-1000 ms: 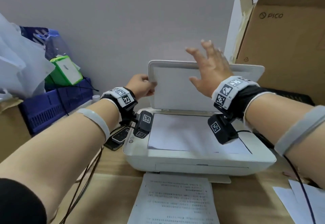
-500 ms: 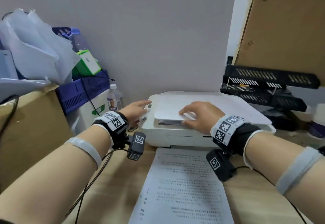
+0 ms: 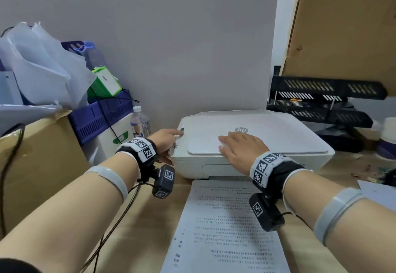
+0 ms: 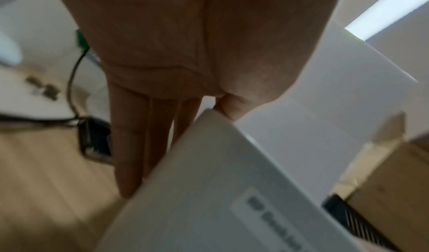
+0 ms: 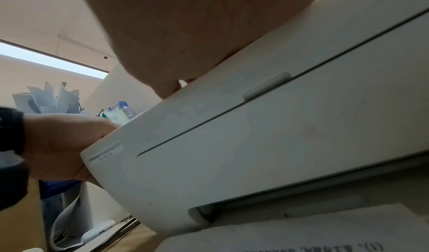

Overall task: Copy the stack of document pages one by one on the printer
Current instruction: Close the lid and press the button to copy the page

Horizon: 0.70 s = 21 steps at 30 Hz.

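Note:
The white printer [image 3: 278,135] sits on the desk with its scanner lid down. My right hand [image 3: 237,146] lies flat on the lid near its front left corner, fingers straight. My left hand [image 3: 166,142] is at the printer's left edge; its index finger reaches onto the control strip by the small display, and the other fingers run straight down the printer's side [image 4: 209,182]. A printed document page [image 3: 225,230] lies face up on the desk in front of the printer. The sheet on the scanner glass is hidden under the lid.
A cardboard box [image 3: 38,161], a blue crate [image 3: 102,116] and a water bottle [image 3: 139,122] stand at the left. Black letter trays [image 3: 321,103] and a large Pico carton [image 3: 347,28] crowd the right. More sheets [image 3: 377,193] lie at the right desk edge. Cables hang from my left wrist.
The lid went from upright to fully down. My right hand followed it down and now rests on it. My left hand let go of the lid's edge and moved to the control strip.

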Each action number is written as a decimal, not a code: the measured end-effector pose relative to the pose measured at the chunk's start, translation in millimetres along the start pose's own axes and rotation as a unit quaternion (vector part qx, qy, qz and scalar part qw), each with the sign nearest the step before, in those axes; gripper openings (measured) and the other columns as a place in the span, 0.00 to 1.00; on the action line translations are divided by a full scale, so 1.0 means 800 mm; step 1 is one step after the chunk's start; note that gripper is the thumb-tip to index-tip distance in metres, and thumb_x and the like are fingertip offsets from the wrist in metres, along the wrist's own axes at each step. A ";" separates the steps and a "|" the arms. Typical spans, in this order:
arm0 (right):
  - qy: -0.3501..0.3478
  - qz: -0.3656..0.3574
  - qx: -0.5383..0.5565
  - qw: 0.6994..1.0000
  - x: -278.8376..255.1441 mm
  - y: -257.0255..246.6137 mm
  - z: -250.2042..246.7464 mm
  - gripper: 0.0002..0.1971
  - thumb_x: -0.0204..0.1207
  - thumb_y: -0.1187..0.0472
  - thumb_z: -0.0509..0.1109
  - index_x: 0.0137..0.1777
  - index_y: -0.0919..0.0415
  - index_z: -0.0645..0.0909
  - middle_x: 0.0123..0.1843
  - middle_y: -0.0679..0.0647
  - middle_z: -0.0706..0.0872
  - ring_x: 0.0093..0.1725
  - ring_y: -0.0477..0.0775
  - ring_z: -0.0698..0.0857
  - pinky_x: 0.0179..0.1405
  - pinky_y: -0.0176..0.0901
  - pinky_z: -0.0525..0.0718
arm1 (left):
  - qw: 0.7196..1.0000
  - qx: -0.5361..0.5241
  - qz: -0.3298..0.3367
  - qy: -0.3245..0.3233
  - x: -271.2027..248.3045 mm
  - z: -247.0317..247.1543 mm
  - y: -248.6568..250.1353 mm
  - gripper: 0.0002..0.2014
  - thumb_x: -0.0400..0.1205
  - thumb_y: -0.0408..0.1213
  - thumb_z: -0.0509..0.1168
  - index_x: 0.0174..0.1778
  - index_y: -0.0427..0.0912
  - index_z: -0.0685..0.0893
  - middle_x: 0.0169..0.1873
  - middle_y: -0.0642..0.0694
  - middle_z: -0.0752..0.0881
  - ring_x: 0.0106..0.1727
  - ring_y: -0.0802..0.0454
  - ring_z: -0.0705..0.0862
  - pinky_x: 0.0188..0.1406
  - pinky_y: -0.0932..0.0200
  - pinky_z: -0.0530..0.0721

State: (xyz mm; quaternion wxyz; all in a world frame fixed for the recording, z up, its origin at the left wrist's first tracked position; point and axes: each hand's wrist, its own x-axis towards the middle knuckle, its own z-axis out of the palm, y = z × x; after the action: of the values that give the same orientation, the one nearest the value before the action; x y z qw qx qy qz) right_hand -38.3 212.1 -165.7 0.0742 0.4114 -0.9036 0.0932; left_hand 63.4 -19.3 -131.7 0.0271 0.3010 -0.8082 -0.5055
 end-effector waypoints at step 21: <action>-0.008 0.002 -0.009 1.000 0.000 0.001 0.002 0.26 0.86 0.40 0.42 0.83 0.43 0.61 0.85 0.49 0.63 0.85 0.53 0.59 0.82 0.55 0.57 | 0.998 0.057 0.028 0.030 -0.020 -0.009 0.003 0.21 0.84 0.27 0.64 0.72 0.47 0.81 0.47 0.37 0.91 0.38 0.41 0.92 0.33 0.48 0.92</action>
State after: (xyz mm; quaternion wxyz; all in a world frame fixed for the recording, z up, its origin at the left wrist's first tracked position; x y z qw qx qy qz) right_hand -38.5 212.2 -167.6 0.0700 0.4099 -0.9057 0.0821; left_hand 77.6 -15.8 -121.9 0.0487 0.2944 -0.8426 -0.4483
